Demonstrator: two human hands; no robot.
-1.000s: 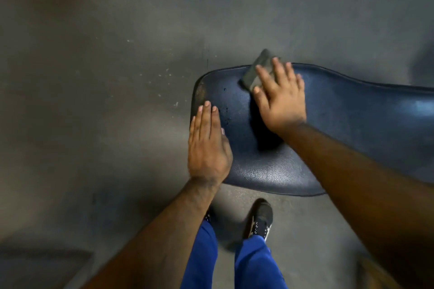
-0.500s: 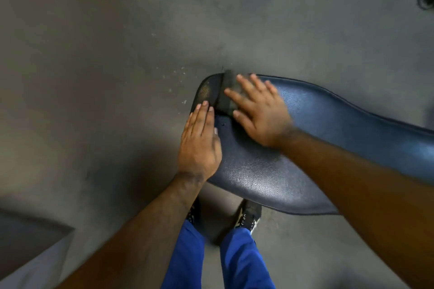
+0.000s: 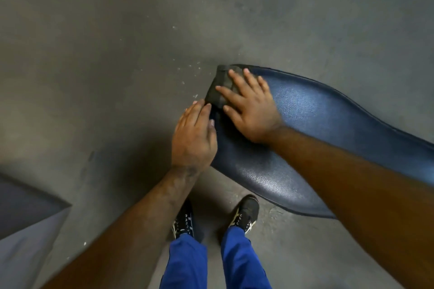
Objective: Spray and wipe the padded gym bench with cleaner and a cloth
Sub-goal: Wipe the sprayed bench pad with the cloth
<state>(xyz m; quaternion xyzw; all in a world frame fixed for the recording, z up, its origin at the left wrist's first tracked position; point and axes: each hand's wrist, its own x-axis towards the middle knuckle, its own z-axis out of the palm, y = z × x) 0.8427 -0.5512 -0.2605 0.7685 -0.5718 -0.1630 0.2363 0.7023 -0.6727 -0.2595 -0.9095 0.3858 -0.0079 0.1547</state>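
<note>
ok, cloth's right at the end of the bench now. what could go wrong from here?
1. The cloth already overhangs the rounded end of the bench. The right hand presses it with flat fingers, no grip, so one more push outward could slide it onto the floor.
2. The left hand rests on the bench edge beside the cloth; the wiping hand may bump it.
3. No spray bottle is in view, so whether the pad got cleaner cannot be told.

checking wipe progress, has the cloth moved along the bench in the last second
Yes. The cloth, pressed under the right hand, has slid from the far edge of the bench to its rounded end, close to the left hand.
</note>
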